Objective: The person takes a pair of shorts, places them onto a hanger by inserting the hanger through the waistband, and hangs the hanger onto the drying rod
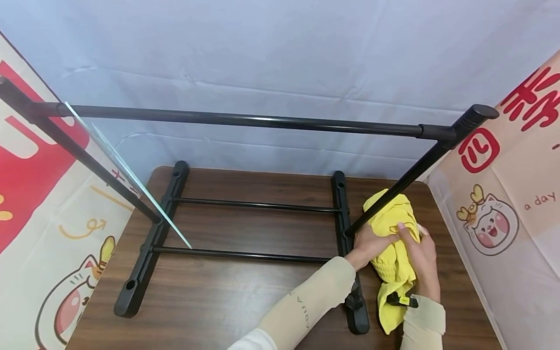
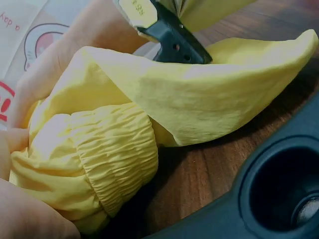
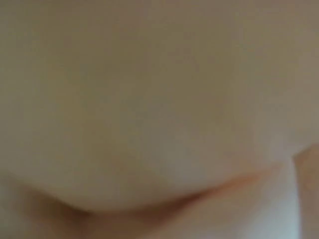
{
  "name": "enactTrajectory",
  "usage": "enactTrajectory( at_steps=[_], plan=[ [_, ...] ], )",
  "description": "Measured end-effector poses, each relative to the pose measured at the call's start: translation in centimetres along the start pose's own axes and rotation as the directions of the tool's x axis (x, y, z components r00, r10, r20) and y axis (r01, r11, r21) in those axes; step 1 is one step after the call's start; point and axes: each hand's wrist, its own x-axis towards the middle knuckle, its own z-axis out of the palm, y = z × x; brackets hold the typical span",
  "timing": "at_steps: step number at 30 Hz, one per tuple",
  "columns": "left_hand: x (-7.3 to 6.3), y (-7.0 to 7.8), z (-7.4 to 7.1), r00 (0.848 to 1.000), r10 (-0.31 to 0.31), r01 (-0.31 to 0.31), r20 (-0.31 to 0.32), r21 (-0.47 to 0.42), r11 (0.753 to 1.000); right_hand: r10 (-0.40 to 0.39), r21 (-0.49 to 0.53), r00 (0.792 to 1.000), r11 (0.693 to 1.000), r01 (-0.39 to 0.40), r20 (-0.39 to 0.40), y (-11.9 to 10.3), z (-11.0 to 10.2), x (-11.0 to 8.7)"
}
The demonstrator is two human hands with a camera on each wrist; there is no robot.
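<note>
A crumpled yellow garment [image 1: 392, 216] with an elastic gathered band [image 2: 117, 149] lies on the right end of the brown wooden table [image 1: 227, 291], just right of a black clothes rack's right foot [image 1: 345, 209]. My left hand [image 1: 367, 244] grips the garment's left side, by the rack's upright. My right hand [image 1: 422, 257] lies over the cloth from the right, fingers curled into it. A small black piece with a yellow label [image 1: 400, 300] sits at my right wrist, and it also shows in the left wrist view [image 2: 169, 35]. The right wrist view is a close blur.
The rack's top bar [image 1: 245, 119] spans the scene above the table, and two low rails [image 1: 245, 253] join its feet. A clear thin strip [image 1: 127, 170] leans from the left upright down to the front rail. Cartoon-cat banners [image 1: 494, 223] flank both sides.
</note>
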Motion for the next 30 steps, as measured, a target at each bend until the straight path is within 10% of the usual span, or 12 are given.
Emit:
enactTrajectory(
  at_steps=[9, 18, 21, 27, 30],
  plan=[
    [-0.4, 0.7, -0.8, 0.986, 0.136, -0.144, 0.099, 0.074, 0.987, 0.002, 0.086, 0.986, 0.996, 0.013, -0.164, -1.2, -0.2, -1.8],
    [-1.3, 2.5, -1.9, 0.901, 0.389, -0.420, 0.192, 0.166, 0.892, -0.076, 0.268, 0.908, 0.942, 0.201, -0.411, -1.8, 0.2, -4.0],
    [-1.8, 3.4, -2.3, 0.862, 0.466, -0.503, 0.200, 0.223, 0.835, -0.119, 0.383, 0.853, 0.856, 0.348, -0.509, -2.3, 0.7, -4.7],
    [-3.5, 5.3, -4.0, 0.798, 0.542, -0.601, 0.263, 0.275, 0.751, -0.213, 0.529, 0.688, 0.497, 0.688, -0.694, -4.1, 1.7, -5.9],
    [-4.6, 6.1, -4.9, 0.762, 0.579, -0.647, 0.291, 0.303, 0.699, -0.227, 0.493, 0.608, 0.406, 0.769, -0.761, -5.3, 2.1, -6.7]
  ],
)
